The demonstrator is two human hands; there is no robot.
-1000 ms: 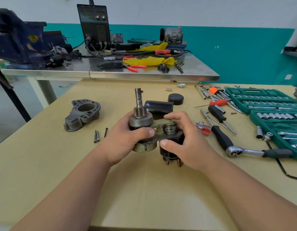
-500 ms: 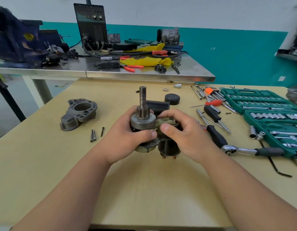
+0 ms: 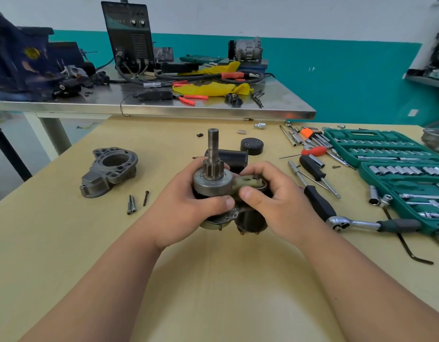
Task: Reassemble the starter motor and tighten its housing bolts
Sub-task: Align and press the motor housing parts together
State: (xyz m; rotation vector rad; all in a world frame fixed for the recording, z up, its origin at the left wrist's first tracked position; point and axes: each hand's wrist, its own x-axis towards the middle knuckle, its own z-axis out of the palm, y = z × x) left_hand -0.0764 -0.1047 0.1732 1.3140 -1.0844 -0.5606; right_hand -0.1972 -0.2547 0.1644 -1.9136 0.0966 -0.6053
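I hold the starter motor assembly (image 3: 212,180) upright above the wooden table (image 3: 213,280), its pinion gear and shaft pointing up. My left hand (image 3: 189,208) grips the grey clutch drum from the left. My right hand (image 3: 270,201) pinches the beige shift lever (image 3: 245,182) over the black solenoid (image 3: 250,222), thumb in front. The grey nose housing (image 3: 110,171) lies on the table to the left. Loose housing bolts (image 3: 132,204) and a dark screw (image 3: 146,198) lie in front of the housing. A ratchet wrench (image 3: 371,224) lies to the right.
A black motor casing (image 3: 233,156) and black end cap (image 3: 251,146) sit behind the assembly. Screwdrivers (image 3: 314,169) and green socket cases (image 3: 398,166) fill the right side. A steel bench (image 3: 164,107) with a welder (image 3: 128,38) stands behind.
The assembly has tilted toward me and risen slightly. My right hand shifted from cupping the solenoid to pinching the beige lever, which now shows on top.
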